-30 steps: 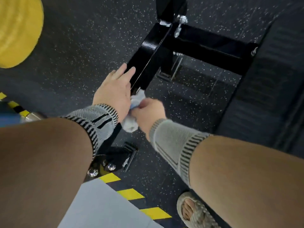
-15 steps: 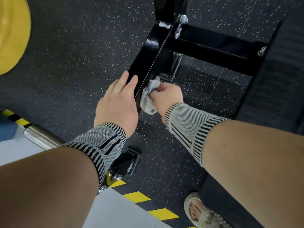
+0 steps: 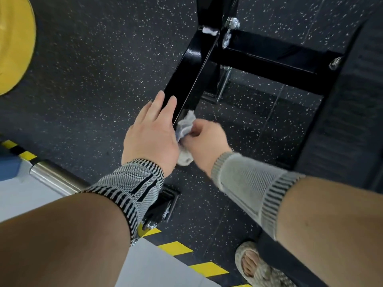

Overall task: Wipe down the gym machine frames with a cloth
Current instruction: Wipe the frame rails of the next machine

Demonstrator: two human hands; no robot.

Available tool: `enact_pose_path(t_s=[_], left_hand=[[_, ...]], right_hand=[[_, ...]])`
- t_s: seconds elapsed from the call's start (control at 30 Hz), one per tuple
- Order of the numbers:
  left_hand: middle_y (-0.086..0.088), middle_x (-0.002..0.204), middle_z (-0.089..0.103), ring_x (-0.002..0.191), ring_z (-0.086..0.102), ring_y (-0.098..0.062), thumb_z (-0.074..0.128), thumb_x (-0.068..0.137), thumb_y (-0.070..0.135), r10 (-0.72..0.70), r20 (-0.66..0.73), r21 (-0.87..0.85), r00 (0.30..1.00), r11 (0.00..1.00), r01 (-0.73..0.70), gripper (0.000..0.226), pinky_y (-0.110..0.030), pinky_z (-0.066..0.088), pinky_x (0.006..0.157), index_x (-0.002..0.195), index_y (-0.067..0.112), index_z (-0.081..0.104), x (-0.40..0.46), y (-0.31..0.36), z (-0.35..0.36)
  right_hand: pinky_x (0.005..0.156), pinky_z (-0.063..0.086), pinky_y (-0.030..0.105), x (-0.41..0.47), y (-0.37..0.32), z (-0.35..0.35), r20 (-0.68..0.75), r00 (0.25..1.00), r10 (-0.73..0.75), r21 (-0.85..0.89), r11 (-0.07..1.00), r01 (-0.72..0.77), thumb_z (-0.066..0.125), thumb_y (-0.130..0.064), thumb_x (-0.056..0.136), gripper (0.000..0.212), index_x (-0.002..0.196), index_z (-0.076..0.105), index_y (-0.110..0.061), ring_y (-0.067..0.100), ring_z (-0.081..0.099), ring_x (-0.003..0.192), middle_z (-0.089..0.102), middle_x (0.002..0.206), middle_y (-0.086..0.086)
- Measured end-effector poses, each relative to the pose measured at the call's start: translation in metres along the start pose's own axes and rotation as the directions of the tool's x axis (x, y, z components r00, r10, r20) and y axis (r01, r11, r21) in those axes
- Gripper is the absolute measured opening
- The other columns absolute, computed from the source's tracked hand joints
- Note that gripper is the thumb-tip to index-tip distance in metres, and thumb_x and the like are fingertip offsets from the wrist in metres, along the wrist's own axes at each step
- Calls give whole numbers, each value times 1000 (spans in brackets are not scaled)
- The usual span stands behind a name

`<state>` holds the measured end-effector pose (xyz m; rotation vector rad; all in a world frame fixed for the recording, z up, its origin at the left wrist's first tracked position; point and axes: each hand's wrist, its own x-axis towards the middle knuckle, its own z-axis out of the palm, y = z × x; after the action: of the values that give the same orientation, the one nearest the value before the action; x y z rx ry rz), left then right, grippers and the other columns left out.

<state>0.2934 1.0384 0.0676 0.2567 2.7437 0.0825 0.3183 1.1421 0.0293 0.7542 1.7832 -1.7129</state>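
Head view: you at the black frame beam (image 3: 192,79).
Left of the beam, your left hand (image 3: 151,135) rests on it, fingers straight; right of it, your right hand (image 3: 204,139) grips the grey cloth (image 3: 184,129) against the beam's side.

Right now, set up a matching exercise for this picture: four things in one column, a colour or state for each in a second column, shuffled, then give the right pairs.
Things
1. cloth
2. frame bar
3. weight plate
4. left hand

Colour or state
A. yellow
B. glossy black
C. fingers straight, resting on the bar
D. pale grey, bunched in the right hand

Pairs: 1-D, 2-B, 3-A, 4-C
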Motion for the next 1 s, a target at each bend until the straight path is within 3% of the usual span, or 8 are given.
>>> enact_pose_path(t_s=[0.1, 0.27, 0.43, 0.57, 0.73, 0.87, 0.93, 1.0], left_hand=[[18, 160, 7, 145, 13, -9, 32, 99, 23, 21, -2, 20, 1000, 1000, -21, 55, -44, 35, 111, 151, 35, 18, 0, -1, 1], [18, 160, 4, 147, 7, -10, 28, 97, 26, 5, 26, 43, 1000, 999, -6, 57, -45, 29, 115, 152, 35, 16, 1, -1, 0], [15, 161, 6, 148, 5, -14, 27, 97, 25, 19, 21, 98, 1000, 995, -21, 56, -44, 21, 116, 151, 34, 15, 1, -1, -1], [16, 161, 1, 148, -1, -14, 25, 95, 29, -7, 56, 107, 998, 994, 1, 59, -46, 14, 120, 152, 35, 12, 0, 0, -2], [18, 160, 2, 148, -1, -13, 25, 97, 26, -4, 55, 93, 998, 996, -1, 57, -45, 19, 118, 151, 37, 12, 2, -1, -2], [19, 160, 1, 148, -2, -12, 26, 97, 26, -9, 62, 77, 998, 997, 4, 57, -46, 26, 116, 151, 38, 11, 0, -1, -2], [19, 160, 0, 148, -2, -11, 27, 96, 25, -5, 64, 83, 998, 997, 0, 59, -45, 25, 116, 152, 38, 10, 0, -1, -2], [20, 160, 0, 148, -3, -11, 26, 96, 26, 0, 67, 81, 998, 997, -5, 59, -44, 24, 117, 152, 38, 9, 1, -1, -2]], right_hand=[[51, 37, 17, 25, -11, -14, -229, 973, -28, -28, 999, 23, 57, -13, 92, 7, 86, 59, -15, 9, 50, 59, 62, 76, -1], [65, 55, 21, 2, -2, -4, 40, 999, -25, -131, 991, 30, 58, -13, 92, 12, 101, 65, -15, 9, 64, 73, 66, 88, -1], [67, 45, 21, 27, -21, -23, -272, 962, -28, -42, 999, 18, 52, -14, 94, 14, 101, 63, -7, 22, 62, 85, 67, 100, 9], [57, 50, 14, -1, -12, -10, 36, 999, 38, 44, 998, -40, 56, -9, 93, 19, 90, 59, -27, 3, 61, 64, 65, 82, -7], [56, 50, 24, 46, -25, -24, -302, 949, 86, 211, 977, -21, 53, -11, 93, 13, 101, 63, -15, 10, 56, 61, 62, 80, -3], [72, 43, 26, 52, -17, -18, -229, 964, 135, -24, 989, -144, 46, -19, 97, 29, 116, 60, -3, 25, 61, 90, 56, 92, 3], [81, 50, 25, 62, -25, -26, -257, 945, 202, 56, 979, -195, 47, -21, 97, 30, 121, 56, -5, 23, 63, 96, 61, 103, 2], [78, 57, 31, 71, -38, -34, -329, 910, 251, 244, 954, -175, 51, -22, 97, 26, 118, 55, -7, 19, 65, 83, 63, 95, 1]])
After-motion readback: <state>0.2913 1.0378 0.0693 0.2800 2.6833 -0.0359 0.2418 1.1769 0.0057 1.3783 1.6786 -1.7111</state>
